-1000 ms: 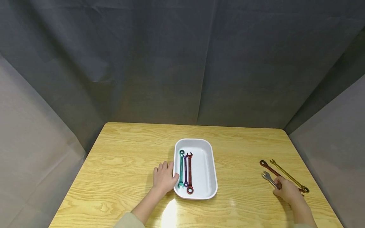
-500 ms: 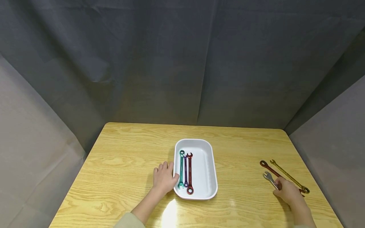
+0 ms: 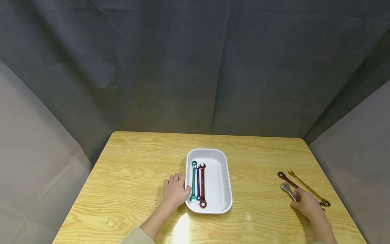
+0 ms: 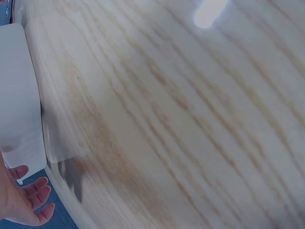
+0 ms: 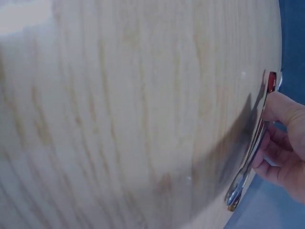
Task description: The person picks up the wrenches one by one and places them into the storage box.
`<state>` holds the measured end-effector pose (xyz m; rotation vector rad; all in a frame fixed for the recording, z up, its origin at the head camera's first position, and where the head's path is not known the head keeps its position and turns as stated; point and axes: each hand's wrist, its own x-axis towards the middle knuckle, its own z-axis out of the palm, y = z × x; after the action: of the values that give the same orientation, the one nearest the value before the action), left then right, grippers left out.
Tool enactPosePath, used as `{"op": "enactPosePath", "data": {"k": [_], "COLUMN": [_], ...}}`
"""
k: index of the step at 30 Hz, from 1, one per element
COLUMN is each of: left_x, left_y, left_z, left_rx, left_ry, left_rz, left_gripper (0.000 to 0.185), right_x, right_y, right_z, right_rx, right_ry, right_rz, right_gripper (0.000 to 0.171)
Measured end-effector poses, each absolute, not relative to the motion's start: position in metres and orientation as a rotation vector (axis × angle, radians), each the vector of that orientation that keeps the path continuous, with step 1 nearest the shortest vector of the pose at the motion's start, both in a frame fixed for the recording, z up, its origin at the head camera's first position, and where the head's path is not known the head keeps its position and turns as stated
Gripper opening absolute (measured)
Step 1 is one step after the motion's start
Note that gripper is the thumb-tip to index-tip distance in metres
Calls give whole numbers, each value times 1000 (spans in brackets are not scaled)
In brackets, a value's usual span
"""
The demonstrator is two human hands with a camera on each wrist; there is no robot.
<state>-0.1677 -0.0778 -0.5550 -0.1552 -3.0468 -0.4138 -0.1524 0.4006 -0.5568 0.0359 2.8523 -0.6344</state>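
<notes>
My left hand (image 3: 175, 191) holds the left rim of a white tray (image 3: 228, 181), thumb over the edge and fingers outside. Inside lie a green wrench (image 3: 193, 181), a purple wrench (image 3: 198, 183) and a red wrench (image 3: 203, 184), side by side. At the right, my right hand (image 3: 308, 203) pinches a silver wrench (image 3: 286, 187) between thumb and fingers; its open end points away to the left and its other end is hidden. Just behind that hand, a second red wrench (image 3: 283, 175) and a yellow wrench (image 3: 307, 187) lie on the table, the red one partly covered.
The wooden table (image 3: 131, 162) has rounded far corners. A dark grey curtain (image 3: 170, 84) hangs behind it, with lighter cloth (image 3: 359, 142) at both sides. Bare tabletop separates the tray from the wrenches at the right.
In my right hand the silver wrench has turned slightly, so its open end shows at a different tilt. My left hand and the tray stay in place.
</notes>
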Motion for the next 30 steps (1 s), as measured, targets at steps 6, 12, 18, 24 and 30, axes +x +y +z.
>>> {"op": "enactPosePath", "data": {"k": [6,12,18,24,30], "left_x": [-168,-168,-168,-168,-168], "left_y": [-78,-78,-78,-78,-78], "left_z": [-555,-555,-555,-555,-555], "left_rx": [-155,-158,-156,-157,-156], "left_ry": [-3052,-3052,-3049,-3045,-3048], "left_rz": [-411,-409,-411,-417,-421], "left_gripper": [47,48,48,48,49], "right_x": [-155,-155,-155,-157,-158], "right_y": [393,383,371,364,354], "right_z": [-550,-547,-539,-535,-528], "right_rx": [43,52,48,38,38], "right_ry": [2852,2863,2870,2897,2906], "right_rz": [-655,-668,-696,-700,-733], "right_gripper": [30,30,26,25,24]}}
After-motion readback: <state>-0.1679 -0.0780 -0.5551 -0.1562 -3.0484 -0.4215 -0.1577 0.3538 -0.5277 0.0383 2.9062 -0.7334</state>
